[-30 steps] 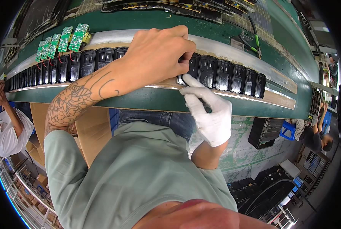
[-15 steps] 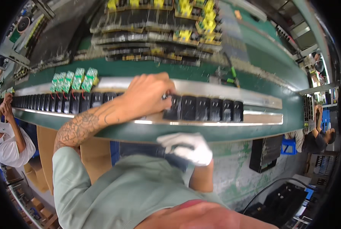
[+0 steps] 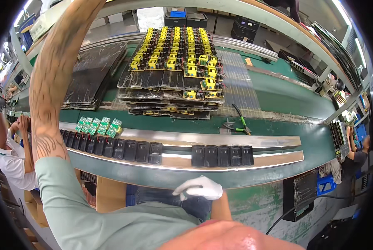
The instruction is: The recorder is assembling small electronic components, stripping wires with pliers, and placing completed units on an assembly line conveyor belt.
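Observation:
My left forearm [image 3: 53, 79], tattooed and in a light green sleeve, stretches up along the left side. Its hand lies past the top edge and cannot be seen. My right hand [image 3: 201, 188] wears a white glove and hangs in front of the bench's near edge, fingers loosely bent and apart, holding nothing. Beyond it, black plastic cases stand in a metal rail: a long row [image 3: 130, 151] at the left and a shorter group [image 3: 223, 156] to the right, with a gap between. Several green circuit boards [image 3: 99, 126] with red wires lean behind the left row.
Stacked black trays [image 3: 153, 79] carry boards with yellow components [image 3: 172, 62] at the back. Green-handled cutters [image 3: 241, 125] lie behind the rail. More dark sheets [image 3: 94, 79] lie at the left. Other people work at both ends; a shelf beam [image 3: 253, 12] crosses above.
My left hand has left the black cases and gone up out of view. The head view has tilted up, showing more of the bench's back. My right hand stays near the front edge.

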The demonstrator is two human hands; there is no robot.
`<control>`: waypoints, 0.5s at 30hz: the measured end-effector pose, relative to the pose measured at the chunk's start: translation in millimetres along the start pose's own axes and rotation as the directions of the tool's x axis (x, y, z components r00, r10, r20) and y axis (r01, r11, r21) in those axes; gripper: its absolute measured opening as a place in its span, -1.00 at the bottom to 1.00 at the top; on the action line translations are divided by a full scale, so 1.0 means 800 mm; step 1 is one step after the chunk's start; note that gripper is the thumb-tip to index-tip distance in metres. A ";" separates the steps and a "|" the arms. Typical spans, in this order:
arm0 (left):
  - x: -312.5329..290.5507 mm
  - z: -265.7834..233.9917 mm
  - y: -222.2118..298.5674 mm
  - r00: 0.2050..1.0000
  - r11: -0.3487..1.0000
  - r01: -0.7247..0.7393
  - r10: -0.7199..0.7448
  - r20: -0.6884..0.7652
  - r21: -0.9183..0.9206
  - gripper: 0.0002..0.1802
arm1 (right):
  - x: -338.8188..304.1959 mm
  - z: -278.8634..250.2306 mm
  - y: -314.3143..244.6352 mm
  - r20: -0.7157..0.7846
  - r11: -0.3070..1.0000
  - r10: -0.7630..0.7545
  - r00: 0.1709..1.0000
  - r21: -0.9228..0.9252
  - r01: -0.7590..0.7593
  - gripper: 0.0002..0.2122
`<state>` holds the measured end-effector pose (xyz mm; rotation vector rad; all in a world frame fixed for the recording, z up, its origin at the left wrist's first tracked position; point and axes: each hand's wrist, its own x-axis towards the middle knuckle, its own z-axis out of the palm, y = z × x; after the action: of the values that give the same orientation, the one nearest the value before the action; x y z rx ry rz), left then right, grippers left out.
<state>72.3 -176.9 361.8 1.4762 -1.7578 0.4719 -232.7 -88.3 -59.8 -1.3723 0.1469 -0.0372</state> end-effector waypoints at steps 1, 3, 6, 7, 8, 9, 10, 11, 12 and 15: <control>0.031 0.019 -0.014 1.000 0.999 -0.019 0.019 0.006 -0.027 -0.80 | -0.003 -0.003 0.008 -0.014 0.998 -0.040 0.999 0.049 0.041 -0.72; 0.090 0.060 -0.042 0.968 0.967 -0.240 0.233 0.091 0.087 -0.75 | -0.010 -0.008 0.019 -0.021 0.983 -0.126 0.992 0.135 0.127 -0.70; 0.139 0.104 -0.079 0.967 0.957 -0.229 0.203 0.152 0.178 -0.74 | -0.011 -0.007 0.024 -0.021 0.983 -0.148 0.989 0.102 0.150 -0.70; 0.144 0.108 -0.088 0.970 0.967 -0.147 0.100 0.221 0.208 -0.74 | -0.011 -0.006 0.024 -0.008 0.984 -0.159 0.987 0.085 0.159 -0.70; 0.143 0.087 -0.107 0.964 0.960 -0.040 -0.037 0.265 0.277 -0.73 | -0.009 -0.009 0.022 0.048 0.985 -0.164 0.985 0.058 0.161 -0.70; 0.148 0.089 -0.114 0.964 0.962 -0.037 -0.037 0.263 0.271 -0.73 | -0.008 -0.009 0.022 0.045 0.986 -0.159 0.986 0.055 0.157 -0.70; 0.153 0.090 -0.122 0.965 0.966 -0.009 -0.060 0.255 0.259 -0.73 | -0.007 -0.008 0.021 0.047 0.986 -0.159 0.986 0.060 0.156 -0.70; 0.155 0.089 -0.133 0.965 0.968 0.024 -0.087 0.247 0.248 -0.72 | -0.005 -0.008 0.020 0.052 0.986 -0.157 0.986 0.065 0.154 -0.71; 0.145 0.104 -0.122 0.959 0.973 0.046 -0.106 0.262 0.225 -0.71 | -0.007 -0.005 0.023 0.038 0.984 -0.158 0.987 0.089 0.154 -0.71; 0.123 0.103 -0.062 0.933 0.941 0.159 -0.242 0.268 0.298 -0.69 | -0.010 -0.005 0.026 0.013 0.977 -0.179 0.984 0.118 0.176 -0.71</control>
<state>90.3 -312.6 374.5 1.9920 -1.7959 0.4076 -242.4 -87.1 -80.5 -1.2658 0.0021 -0.1770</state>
